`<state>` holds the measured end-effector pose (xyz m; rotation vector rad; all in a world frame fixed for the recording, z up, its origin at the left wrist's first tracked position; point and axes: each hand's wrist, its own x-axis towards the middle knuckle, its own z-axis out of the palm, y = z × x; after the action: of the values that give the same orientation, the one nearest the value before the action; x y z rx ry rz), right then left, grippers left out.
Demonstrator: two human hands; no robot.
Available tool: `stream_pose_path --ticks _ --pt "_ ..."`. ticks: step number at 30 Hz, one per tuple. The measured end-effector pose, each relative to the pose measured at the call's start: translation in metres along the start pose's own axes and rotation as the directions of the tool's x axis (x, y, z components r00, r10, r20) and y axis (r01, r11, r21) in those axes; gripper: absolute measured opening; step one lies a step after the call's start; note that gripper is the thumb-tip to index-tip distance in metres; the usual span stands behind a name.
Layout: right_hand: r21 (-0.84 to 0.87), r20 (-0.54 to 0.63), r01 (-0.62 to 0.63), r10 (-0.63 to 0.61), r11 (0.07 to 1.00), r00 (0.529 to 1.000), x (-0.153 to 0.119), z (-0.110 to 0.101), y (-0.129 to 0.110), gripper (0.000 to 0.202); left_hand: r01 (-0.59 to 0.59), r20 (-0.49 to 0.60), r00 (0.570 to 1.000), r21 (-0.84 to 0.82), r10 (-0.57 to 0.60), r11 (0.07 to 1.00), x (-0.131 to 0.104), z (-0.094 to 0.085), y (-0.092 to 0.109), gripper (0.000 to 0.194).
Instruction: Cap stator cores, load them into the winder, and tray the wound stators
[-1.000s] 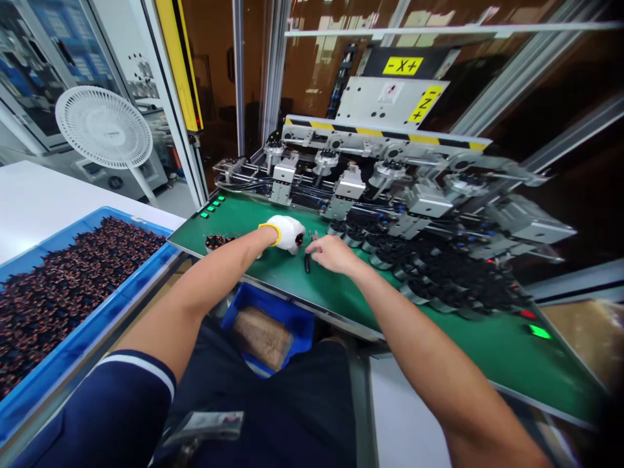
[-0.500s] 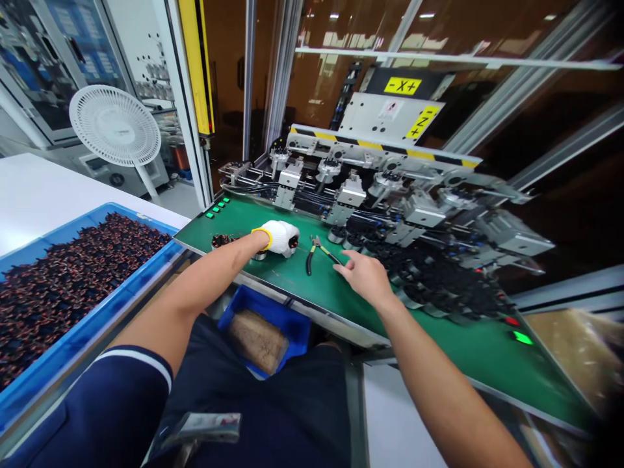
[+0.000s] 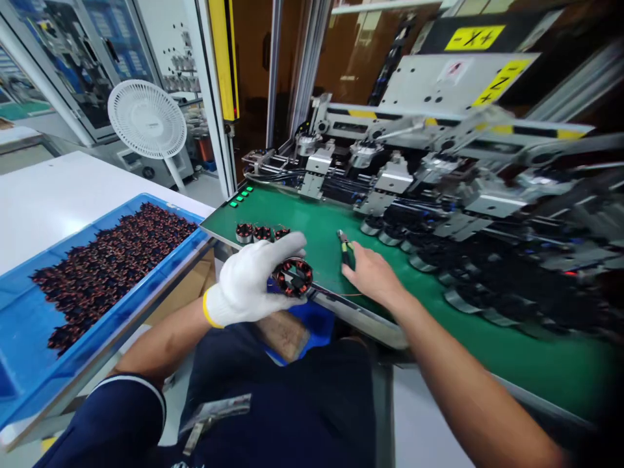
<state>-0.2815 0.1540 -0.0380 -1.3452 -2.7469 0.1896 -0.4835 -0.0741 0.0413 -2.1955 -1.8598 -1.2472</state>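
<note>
Green covered the counter [image 3: 312, 227], which stood in front of a big grey machine [image 3: 439, 169] with yellow and black stripes. The left hand [image 3: 244, 283], in a white glove with a yellow cuff, held a round coil part [image 3: 292, 277] just off the near edge of the counter, above the lap. The part was a black ring with red-brown wire wound in little bundles all around it and a dark piece in the middle. The gloved fingers [image 3: 277, 247] were curled around it, with the top finger stretched out over it.

The bare right hand [image 3: 373, 276] lay on the counter beside the left hand. Its fingers were closed over the handles of a small pair of pliers [image 3: 344, 246], and the tip of the tool stuck out past them, pointing to the machine.

Three more coil parts [image 3: 260, 232] sat in a row on the counter, just behind the glove. A strip of green lights [image 3: 242, 196] glowed at the far left corner. Dark round holders [image 3: 414, 260] lined the foot of the machine, close to the right hand.

On the left, a blue tray [image 3: 29, 312] held a big heap of the same dark, coppery parts. A small blue bin [image 3: 316, 322] sat under the counter with a brown lump in it. A white fan [image 3: 147, 120] stood farther back.
</note>
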Motion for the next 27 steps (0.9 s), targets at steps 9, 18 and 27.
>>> stream_pose_path --ticks 9,18,27 --pt "0.264 -0.149 0.065 -0.026 0.962 0.988 -0.07 -0.004 0.02 0.06 0.138 -0.044 0.988 -0.143 -0.145 0.98 -0.055 0.002 -0.011 0.098" --pt "0.918 0.01 0.069 -0.195 0.39 0.981 -0.217 0.033 -0.051 0.053 0.246 -0.031 0.967 -0.16 -0.254 0.956 -0.073 0.008 -0.011 0.095" --pt "0.995 0.086 -0.06 -0.359 0.082 0.93 -0.218 0.036 -0.07 0.058 0.266 -0.005 0.964 -0.045 -0.266 0.963 -0.071 0.007 0.0 0.089"
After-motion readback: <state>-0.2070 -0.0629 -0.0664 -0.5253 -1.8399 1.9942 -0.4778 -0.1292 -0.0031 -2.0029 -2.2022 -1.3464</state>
